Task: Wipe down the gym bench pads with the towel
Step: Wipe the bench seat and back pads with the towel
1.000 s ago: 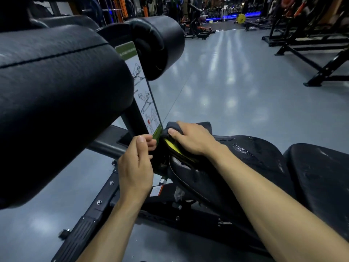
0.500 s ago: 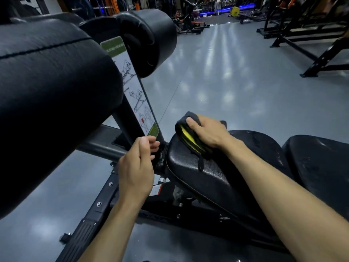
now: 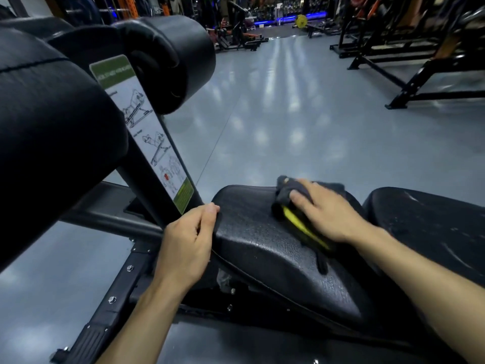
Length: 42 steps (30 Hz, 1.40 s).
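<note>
The black seat pad (image 3: 265, 248) of the bench lies in the middle of the head view, its surface textured and damp. My right hand (image 3: 325, 211) presses a dark grey towel with a yellow edge (image 3: 294, 219) flat onto the far side of that pad. My left hand (image 3: 189, 243) curls around the pad's left end, thumb on top. A second black pad (image 3: 430, 227) continues to the right, with wet streaks on it.
Two large black roller pads (image 3: 52, 132) (image 3: 181, 59) hang at the left, over a post with a white and green instruction label (image 3: 149, 132). The black steel frame (image 3: 105, 306) runs along the grey floor. Racks and machines (image 3: 409, 48) stand far right.
My right hand slid the towel from the pad's left tip rightward along its top. My left hand shifted from the post onto the pad's left end.
</note>
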Each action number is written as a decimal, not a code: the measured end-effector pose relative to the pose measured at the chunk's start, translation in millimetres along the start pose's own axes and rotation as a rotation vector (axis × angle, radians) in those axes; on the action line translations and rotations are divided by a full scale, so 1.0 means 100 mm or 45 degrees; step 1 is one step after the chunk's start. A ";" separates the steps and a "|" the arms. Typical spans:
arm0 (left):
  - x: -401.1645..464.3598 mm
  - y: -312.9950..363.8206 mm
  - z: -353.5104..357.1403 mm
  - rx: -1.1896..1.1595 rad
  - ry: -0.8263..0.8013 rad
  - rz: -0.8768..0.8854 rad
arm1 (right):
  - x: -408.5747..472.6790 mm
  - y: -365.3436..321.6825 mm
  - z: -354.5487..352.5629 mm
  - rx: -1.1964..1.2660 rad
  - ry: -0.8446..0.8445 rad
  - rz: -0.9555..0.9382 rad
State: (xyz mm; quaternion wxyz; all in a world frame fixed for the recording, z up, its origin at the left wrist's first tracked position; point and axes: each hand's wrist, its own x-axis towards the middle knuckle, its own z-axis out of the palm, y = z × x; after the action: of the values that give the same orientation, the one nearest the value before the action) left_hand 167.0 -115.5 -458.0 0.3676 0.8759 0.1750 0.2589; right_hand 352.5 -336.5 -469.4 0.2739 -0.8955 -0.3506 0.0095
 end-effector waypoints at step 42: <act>0.06 0.06 -0.02 -0.160 0.140 -0.112 | -0.08 -1.12 0.41 0.125 -0.060 -0.442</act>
State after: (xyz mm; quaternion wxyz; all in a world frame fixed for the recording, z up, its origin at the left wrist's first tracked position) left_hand 171.1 -115.4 -450.7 0.4228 0.8270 0.2166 0.3008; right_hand 268.4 -253.9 -450.1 0.3064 -0.8067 -0.5053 0.0002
